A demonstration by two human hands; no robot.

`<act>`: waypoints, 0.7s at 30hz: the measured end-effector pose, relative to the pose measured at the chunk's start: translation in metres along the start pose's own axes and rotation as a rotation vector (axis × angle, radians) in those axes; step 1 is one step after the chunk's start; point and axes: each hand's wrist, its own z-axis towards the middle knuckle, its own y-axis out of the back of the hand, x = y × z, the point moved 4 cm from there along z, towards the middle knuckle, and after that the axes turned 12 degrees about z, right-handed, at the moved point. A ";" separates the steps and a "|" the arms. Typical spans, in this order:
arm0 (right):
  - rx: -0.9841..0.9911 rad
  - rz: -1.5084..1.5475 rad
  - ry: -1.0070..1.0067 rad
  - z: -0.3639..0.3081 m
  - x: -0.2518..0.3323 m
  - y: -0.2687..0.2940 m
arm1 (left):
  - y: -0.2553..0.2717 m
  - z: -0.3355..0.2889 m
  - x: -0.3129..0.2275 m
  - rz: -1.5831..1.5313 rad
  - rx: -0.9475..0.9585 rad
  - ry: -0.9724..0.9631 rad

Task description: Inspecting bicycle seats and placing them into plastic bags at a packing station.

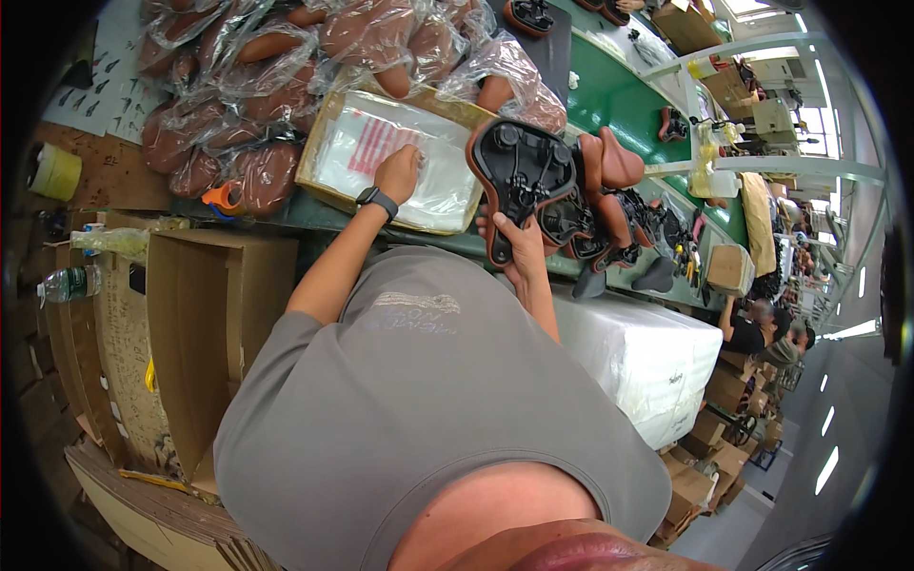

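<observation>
A brown bicycle saddle [522,176] is held by its narrow nose in my right hand [519,247], black underside and metal rails facing up. My left hand [398,176] is closed over a stack of clear plastic bags [352,138] with red print, its fingertips pinching at the top bag. The bags lie in an open cardboard box [319,143] on the bench. Several more brown saddles [614,162] sit just right of the held one, some with their undersides showing.
Saddles wrapped in clear plastic [257,95] are heaped at the back left, with orange-handled scissors [224,198] nearby. An open carton [224,324] stands to my left. A white wrapped block [638,352] is at my right. Along the green bench [624,90], other people work farther off.
</observation>
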 end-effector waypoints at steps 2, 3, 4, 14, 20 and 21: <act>0.121 0.111 -0.092 0.015 -0.006 -0.017 | 0.041 -0.019 -0.027 -0.044 -0.063 -0.113; 0.132 0.115 -0.095 0.022 -0.007 -0.024 | 0.061 -0.029 -0.036 -0.035 -0.070 -0.109; 0.198 0.139 -0.188 0.026 -0.010 -0.035 | 0.077 -0.038 -0.050 0.047 0.018 -0.187; 0.272 0.165 -0.421 0.027 -0.045 -0.083 | 0.105 -0.125 -0.046 -1.143 0.222 0.312; 0.263 0.405 -0.256 0.014 -0.025 -0.078 | 0.153 -0.105 -0.058 -1.690 -0.088 0.226; 0.257 0.410 -0.243 0.013 -0.021 -0.074 | 0.159 -0.106 -0.067 -1.691 -0.072 0.220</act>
